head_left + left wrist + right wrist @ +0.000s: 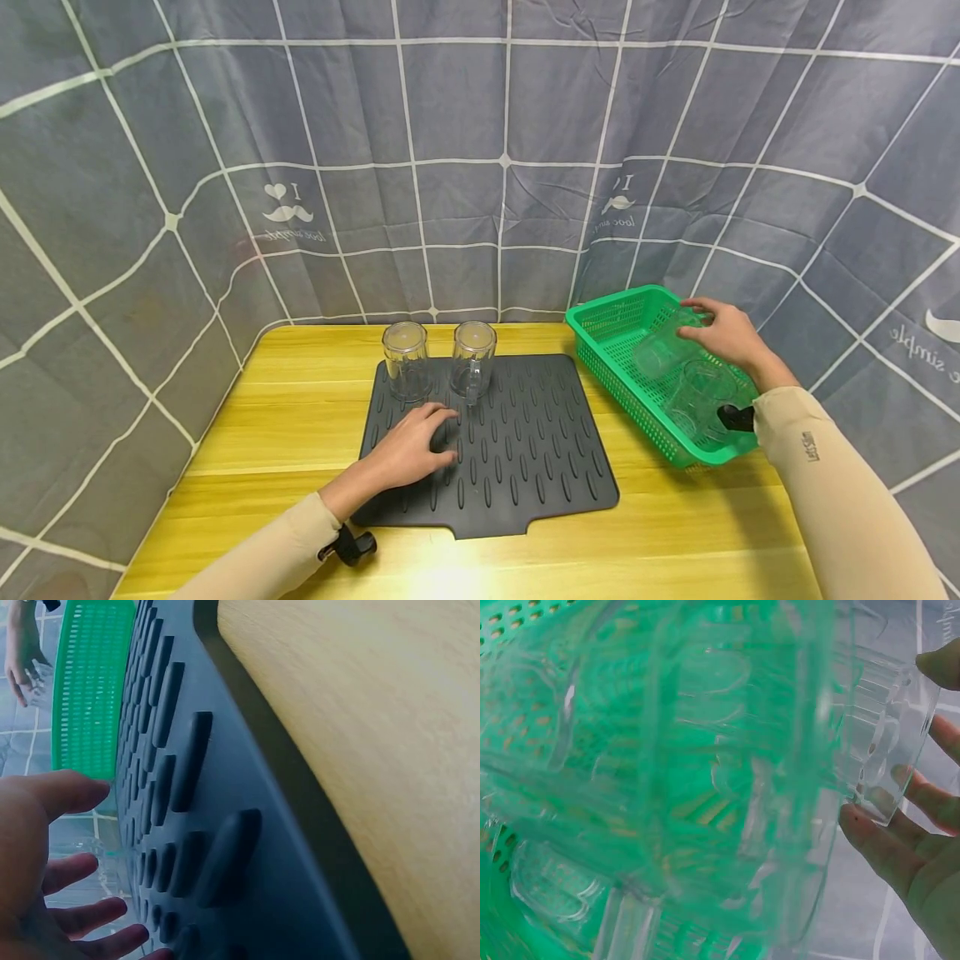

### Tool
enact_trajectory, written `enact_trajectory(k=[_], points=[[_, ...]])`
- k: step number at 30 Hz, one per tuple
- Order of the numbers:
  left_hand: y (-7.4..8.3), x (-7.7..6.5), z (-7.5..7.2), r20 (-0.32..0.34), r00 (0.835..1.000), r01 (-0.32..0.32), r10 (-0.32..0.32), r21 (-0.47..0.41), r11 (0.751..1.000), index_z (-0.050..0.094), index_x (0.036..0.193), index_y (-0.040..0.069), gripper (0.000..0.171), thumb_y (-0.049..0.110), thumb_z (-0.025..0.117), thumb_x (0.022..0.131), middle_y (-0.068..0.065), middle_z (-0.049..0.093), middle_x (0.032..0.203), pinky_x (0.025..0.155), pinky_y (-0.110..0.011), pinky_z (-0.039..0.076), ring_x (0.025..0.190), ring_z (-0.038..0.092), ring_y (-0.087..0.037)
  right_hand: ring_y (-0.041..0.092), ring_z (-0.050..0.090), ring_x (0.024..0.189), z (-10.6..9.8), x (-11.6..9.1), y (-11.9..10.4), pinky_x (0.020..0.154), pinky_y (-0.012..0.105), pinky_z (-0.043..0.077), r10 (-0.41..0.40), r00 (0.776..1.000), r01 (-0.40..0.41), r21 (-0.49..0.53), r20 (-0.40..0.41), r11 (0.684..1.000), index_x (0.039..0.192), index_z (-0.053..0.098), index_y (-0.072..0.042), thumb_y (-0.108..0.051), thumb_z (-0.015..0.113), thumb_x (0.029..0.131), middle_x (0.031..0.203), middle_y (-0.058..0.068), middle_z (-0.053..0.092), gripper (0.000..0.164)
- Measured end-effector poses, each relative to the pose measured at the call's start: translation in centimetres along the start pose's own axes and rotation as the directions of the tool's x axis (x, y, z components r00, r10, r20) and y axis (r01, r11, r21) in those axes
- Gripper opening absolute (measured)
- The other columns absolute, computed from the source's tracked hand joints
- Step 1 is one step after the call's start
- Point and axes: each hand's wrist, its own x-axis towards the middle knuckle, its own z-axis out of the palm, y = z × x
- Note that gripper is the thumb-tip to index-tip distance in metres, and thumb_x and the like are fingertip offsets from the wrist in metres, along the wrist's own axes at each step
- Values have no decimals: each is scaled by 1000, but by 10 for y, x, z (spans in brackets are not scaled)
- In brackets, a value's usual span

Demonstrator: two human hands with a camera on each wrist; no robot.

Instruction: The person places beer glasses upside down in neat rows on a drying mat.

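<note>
My right hand (pixel 723 333) is over the green basket (pixel 622 400), its fingers and thumb gripping the base end of a clear glass mug (pixel 660 348) that lies tilted. In the right wrist view, fingertips pinch the rim of the mug's base (pixel 889 735); other glass in front blurs the rest. Another clear glass mug (pixel 701 396) sits in the basket's near part. Over the black ridged mat (pixel 517 450) hovers my left hand (pixel 412 446), fingers spread and holding nothing. Two glass mugs, a left one (pixel 407 362) and a right one (pixel 473 362), stand upside down at the mat's back edge.
The mat and basket rest on a yellow wood-grain table (pixel 292 400). A grey curtain (pixel 457 200) with white grid lines hangs along the back and sides. The basket stands right of the mat, its back end near the curtain.
</note>
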Motion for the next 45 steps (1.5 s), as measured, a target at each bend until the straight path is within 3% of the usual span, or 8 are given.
enact_trajectory(k=[18, 36, 38, 45], points=[[-4, -5, 2, 159, 987, -54, 37, 100, 994, 55, 145, 15, 78, 51, 82, 80, -17, 44, 151, 110, -62, 35, 141, 39, -41, 45, 44, 135, -8, -7, -37, 97, 62, 45, -32, 996, 41, 106, -86, 994, 151, 46, -14, -39, 67, 97, 151, 23, 45, 64], [0, -9, 3, 229, 973, -77, 37, 169, 983, 51, 149, 15, 89, 55, 84, 76, -20, 34, 159, 114, -61, 34, 147, 31, -42, 40, 46, 133, -3, -16, -73, 97, 57, 45, -69, 994, 87, 212, -87, 973, 151, 46, -17, -35, 68, 97, 150, 19, 46, 62], [2, -9, 3, 234, 972, -70, 32, 154, 986, 50, 150, 14, 89, 53, 84, 77, -20, 32, 160, 115, -60, 33, 148, 30, -42, 38, 46, 133, -2, -17, -74, 97, 53, 45, -68, 994, 86, 232, -86, 969, 151, 46, -18, -35, 68, 97, 150, 18, 46, 61], [5, -10, 1, 256, 967, -31, 2, 108, 994, 48, 151, 14, 88, 48, 84, 79, -21, 28, 162, 116, -61, 30, 150, 24, -44, 33, 47, 131, 7, -18, -80, 82, 17, 47, -64, 994, 87, 307, -83, 948, 151, 47, -18, -31, 68, 97, 149, 16, 48, 59]])
